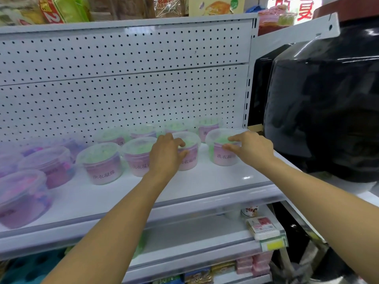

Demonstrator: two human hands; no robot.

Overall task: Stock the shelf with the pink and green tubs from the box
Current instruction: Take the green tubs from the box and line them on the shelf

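Several clear tubs with pink labels and green contents stand in two rows on the white shelf (205, 185). My left hand (166, 154) wraps around one front-row tub (190, 152), fingers curled over its lid. My right hand (250, 148) grips the rightmost front tub (219, 152), thumb and fingers on its rim. Two more front-row tubs (100, 162) (137, 156) stand to the left of my left hand. Further tubs (208, 128) stand behind against the pegboard. The box is not in view.
Purple tubs (22, 197) fill the shelf's left part. A large black plastic-wrapped object (324, 111) bulges in at the right, close to the shelf end. Lower shelves hold small packets (262, 227). A white pegboard (123, 78) backs the shelf.
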